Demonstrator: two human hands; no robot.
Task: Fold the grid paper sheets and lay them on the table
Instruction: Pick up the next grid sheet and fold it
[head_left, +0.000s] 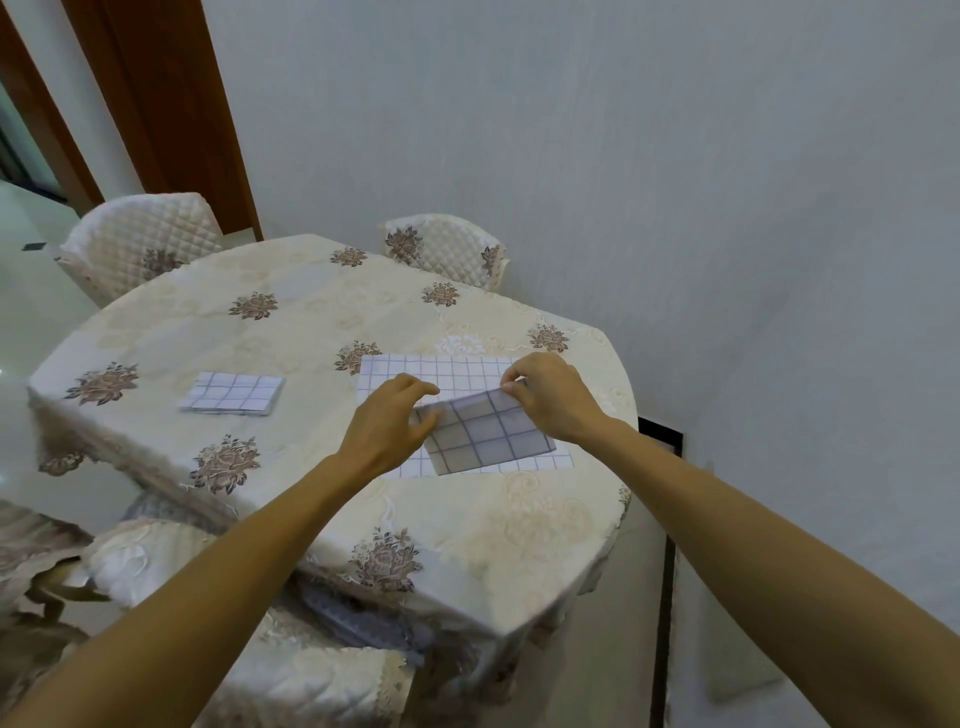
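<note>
Two bare forearms reach in from the lower edge toward the middle of the surface (291, 332), which is draped in a cream tablecloth (519, 525) embroidered with brown flower clusters. Between the hands is a folded grid sheet (488, 436), grey-toned with dark lines and turned at a slant to the surface edge. The left hand (387, 426) has its fingers curled and grips the sheet's left corner between thumb and fingertips. The right hand (550, 397) pinches the upper right corner between thumb and forefinger. This folded piece sits over a larger flat grid sheet (457, 371), white with fine lines, which lies spread on the cloth toward the right side of the surface; whether the two papers touch cannot be told. Well apart to the left, a small stack of folded grid sheets (234, 393) rests on the cloth, its edges roughly aligned. Beyond the far rim stand two chairs in quilted cream covers, one at the left (140, 239) and one at the centre (447, 249). A pale textured wall (623, 156) closes the background, with a brown wooden door frame (171, 104) at the upper left.
</note>
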